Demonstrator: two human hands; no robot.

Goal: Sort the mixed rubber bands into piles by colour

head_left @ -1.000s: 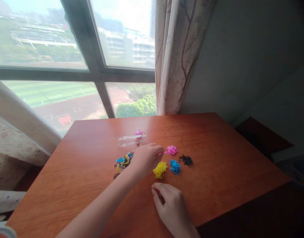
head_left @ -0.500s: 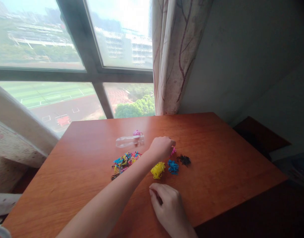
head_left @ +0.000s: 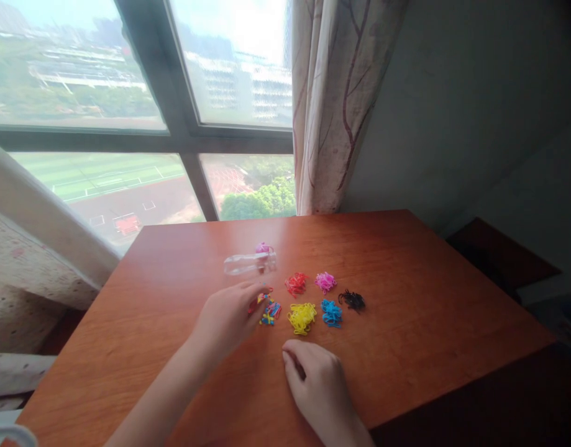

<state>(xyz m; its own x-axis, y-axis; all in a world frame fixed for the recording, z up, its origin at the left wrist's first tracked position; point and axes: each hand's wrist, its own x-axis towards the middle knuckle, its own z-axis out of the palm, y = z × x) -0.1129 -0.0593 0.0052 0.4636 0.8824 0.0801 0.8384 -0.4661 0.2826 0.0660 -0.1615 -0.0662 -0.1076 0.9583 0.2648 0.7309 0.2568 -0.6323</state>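
Observation:
My left hand [head_left: 232, 313] is over the mixed pile of coloured rubber bands [head_left: 270, 313], with thumb and forefinger apart and some bands showing between them. The hand covers the left part of that pile. My right hand [head_left: 320, 382] rests on the table with its fingers curled and the thumb against the forefinger; whatever may be inside is hidden. Sorted by colour, rubber bands lie in small heaps: red [head_left: 296, 284], pink [head_left: 325, 282], yellow [head_left: 302, 318], blue [head_left: 332, 313] and black [head_left: 353, 300]. The yellow heap is closest to my right hand.
Behind the piles lies a clear plastic bottle [head_left: 243, 264], with a purple object [head_left: 263, 248] beside its neck end. The wooden table [head_left: 429, 310] stands against a window and a curtain [head_left: 322, 112]. A white rim [head_left: 15, 431] shows at the lower left corner.
My left hand has moved left and nearer, from the pink heap back to the mixed pile. The red heap has come into view. My right hand keeps its place.

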